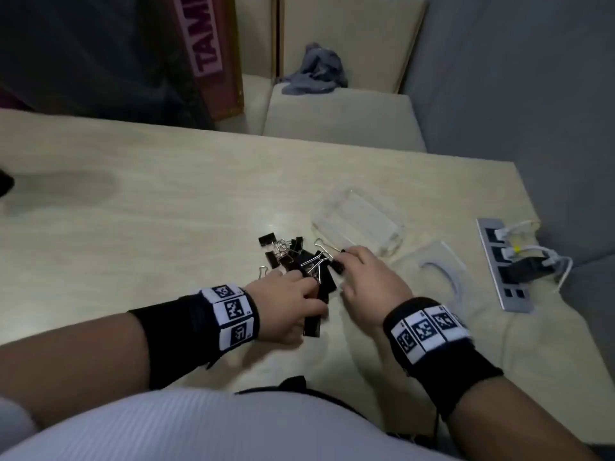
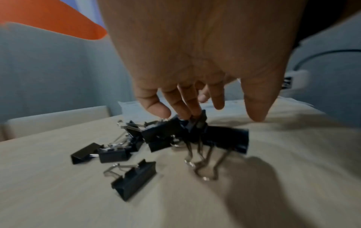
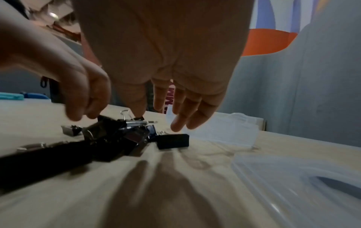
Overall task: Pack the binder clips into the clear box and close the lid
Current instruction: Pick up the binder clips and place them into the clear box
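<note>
- The clips point(image 1: 299, 261) lie in a loose black heap on the table point(image 1: 133, 201), between the two hands and under their fingertips.
- The left hand point(image 1: 286, 307) reaches down into the near side of the heap; in the left wrist view its fingers point(image 2: 187, 104) pinch one clip and lift it with its wire handles hanging, while the thumb stands apart.
- The right hand point(image 1: 369, 281) hovers at the heap's right edge, fingers spread and only slightly bent; the forefinger tip touches a clip, but I cannot tell whether it grips it.
- One clip point(image 2: 134, 180) lies alone, just beside the heap on the near side.
- The box point(image 1: 359, 224) stands open and empty just beyond the right hand, near the heap.
- The lid point(image 1: 442, 271) lies flat on the table to the right of that hand, apart from the box.
- The table is pale wood grain; a power strip point(image 1: 502, 264) with plugs sits at its right edge.
- Beyond it are a cream bench with a grey cloth point(image 1: 312, 71) and a grey wall.
</note>
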Available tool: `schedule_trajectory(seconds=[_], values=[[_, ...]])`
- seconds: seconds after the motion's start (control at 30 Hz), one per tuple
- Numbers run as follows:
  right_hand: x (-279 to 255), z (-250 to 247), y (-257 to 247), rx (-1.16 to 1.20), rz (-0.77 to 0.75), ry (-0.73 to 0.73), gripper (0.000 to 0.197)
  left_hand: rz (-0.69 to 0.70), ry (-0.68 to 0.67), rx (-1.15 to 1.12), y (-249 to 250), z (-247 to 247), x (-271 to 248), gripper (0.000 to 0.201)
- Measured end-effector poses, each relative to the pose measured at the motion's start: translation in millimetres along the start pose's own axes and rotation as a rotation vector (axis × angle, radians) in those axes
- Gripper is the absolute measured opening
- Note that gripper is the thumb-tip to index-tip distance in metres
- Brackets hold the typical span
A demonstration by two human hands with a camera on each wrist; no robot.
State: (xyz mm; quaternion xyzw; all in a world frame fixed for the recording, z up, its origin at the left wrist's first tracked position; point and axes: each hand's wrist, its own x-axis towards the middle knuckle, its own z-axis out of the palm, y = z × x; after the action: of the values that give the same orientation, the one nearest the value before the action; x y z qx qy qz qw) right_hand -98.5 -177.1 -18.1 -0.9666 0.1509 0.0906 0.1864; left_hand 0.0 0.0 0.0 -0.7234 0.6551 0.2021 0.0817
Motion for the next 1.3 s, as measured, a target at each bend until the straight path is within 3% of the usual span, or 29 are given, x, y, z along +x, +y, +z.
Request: schedule_trajectory(seconds=[0.13, 0.23, 0.37, 0.53, 0.63, 0.87, 1.03, 1.13, 1.3], values=[[7.9, 13.5, -1.9, -0.095, 0.077, -0.098, 0.056, 0.097, -0.041, 0.119, 0.7, 16.1, 4.3, 0.044], [4.4, 26.3, -3.8, -0.133, 0.093, -0.026, 0.051, 0.09, -0.035, 0.114, -6.3, 23.5, 3.6, 0.033], [-2.9, 36.0, -8.7, -0.108, 0.214, 0.005, 0.04, 0.08, -0.063, 0.106, -14.9, 25.3, 2.9, 0.033], [-9.8, 41.1, -3.1, -0.067, 0.326, 0.011, 0.022, 0.113, 0.014, 0.169, -21.1, 22.5, 0.8, 0.032], [-12.2, 32.9, -2.4, -0.037, 0.311, 0.022, 0.021, 0.121, 0.036, 0.204, -22.4, 25.3, 1.1, 0.038], [12.7, -2.4, -2.3, 0.071, 0.213, 0.306, 0.026, 0.12, 0.191, 0.188, -27.1, 31.1, 5.8, 0.028], [28.3, 0.4, 0.9, 0.061, 0.174, 0.186, 0.027, 0.096, 0.199, 0.189, -29.9, 33.6, 4.5, 0.017], [25.9, 7.8, 4.5, 0.121, 0.165, 0.157, 0.028, 0.037, 0.166, 0.181, -31.7, 29.0, 4.9, 0.018], [10.8, 12.6, 11.2, 0.119, 0.102, 0.107, 0.027, -0.012, -0.063, 0.064, -32.4, 10.4, 7.2, 0.038]])
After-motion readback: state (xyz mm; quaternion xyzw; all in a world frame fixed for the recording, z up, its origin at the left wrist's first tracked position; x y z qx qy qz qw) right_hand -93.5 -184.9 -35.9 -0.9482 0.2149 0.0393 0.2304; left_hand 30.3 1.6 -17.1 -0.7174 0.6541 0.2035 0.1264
